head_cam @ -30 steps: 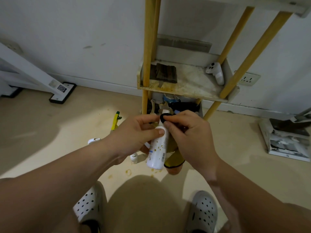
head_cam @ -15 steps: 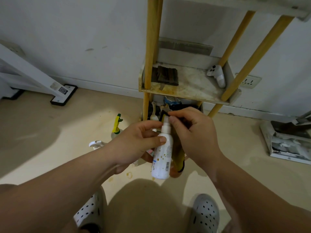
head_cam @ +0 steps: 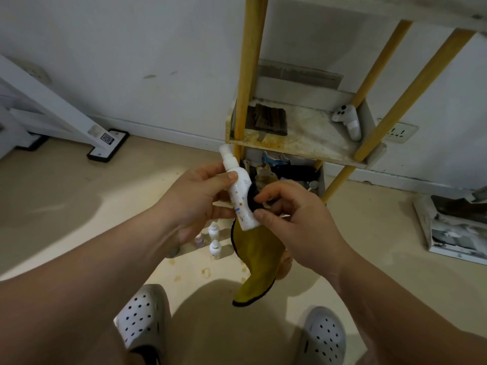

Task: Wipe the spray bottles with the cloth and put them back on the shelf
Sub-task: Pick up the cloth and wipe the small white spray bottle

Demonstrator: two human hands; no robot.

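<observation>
Left hand (head_cam: 196, 192) grips slim white bottle (head_cam: 238, 192); right hand (head_cam: 292, 214) presses yellow cloth (head_cam: 257, 255) (soft, dark-edged).

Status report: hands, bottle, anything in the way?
Left hand grips white spray bottle. Right hand holds yellow cloth against its lower side. Small bottles on floor beneath.

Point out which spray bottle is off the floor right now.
The white spray bottle gripped in the left hand, the right hand pressing the yellow cloth against its lower body. The other small bottles stand on the floor below the hands.
</observation>
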